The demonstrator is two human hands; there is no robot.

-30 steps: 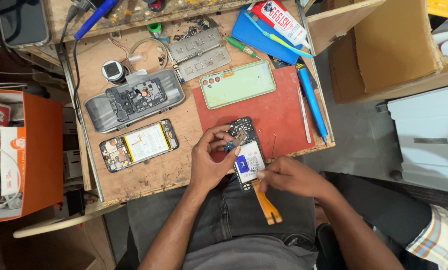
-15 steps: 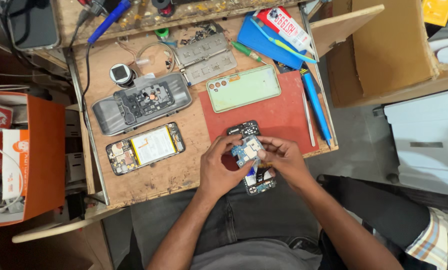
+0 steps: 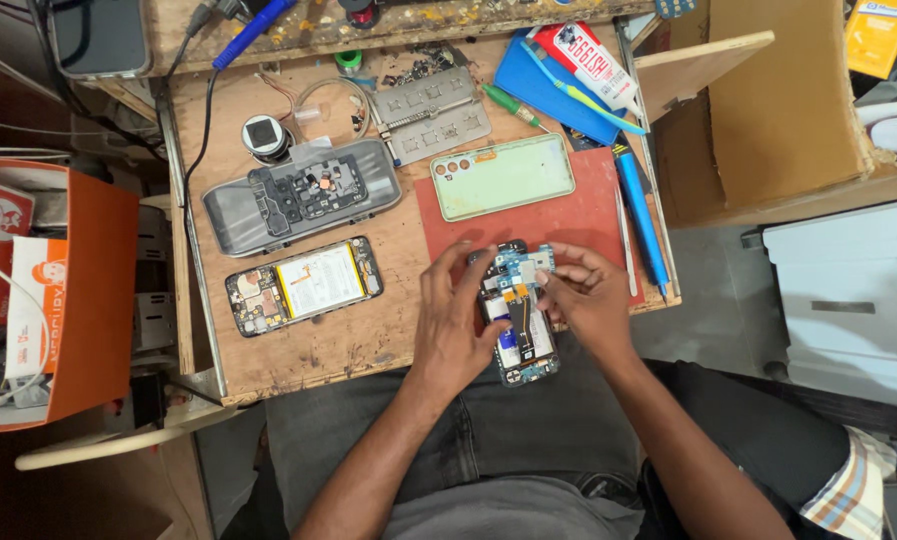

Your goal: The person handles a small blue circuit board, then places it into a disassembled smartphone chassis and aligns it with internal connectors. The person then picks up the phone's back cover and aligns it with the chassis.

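Here, an opened phone [image 3: 516,320] lies lengthwise over the front edge of the wooden bench [image 3: 358,345], half on the red mat [image 3: 568,215] and half above the lap. The left hand [image 3: 450,325] cups the phone's left side, fingers curled against the frame and steadying it. The right hand [image 3: 590,298] pinches narrowly at the small blue circuit board [image 3: 521,266] near the phone's upper end; whether the fingertips actually grip the board or only press on it cannot be told from this angle. An orange flex ribbon [image 3: 514,296] runs just below that board, and a sideways tug by the pinching fingers would likely crease or tear it. Because the phone overhangs the bench edge, a loosened left-hand hold could let it tip towards the lap, probably shedding any loose parts. A second opened phone [image 3: 303,285] and a grey tray of parts [image 3: 303,197] lie well apart to the left, and the pale green back cover [image 3: 503,175] rests on the mat's far end, near enough to be nudged by a lifted wrist
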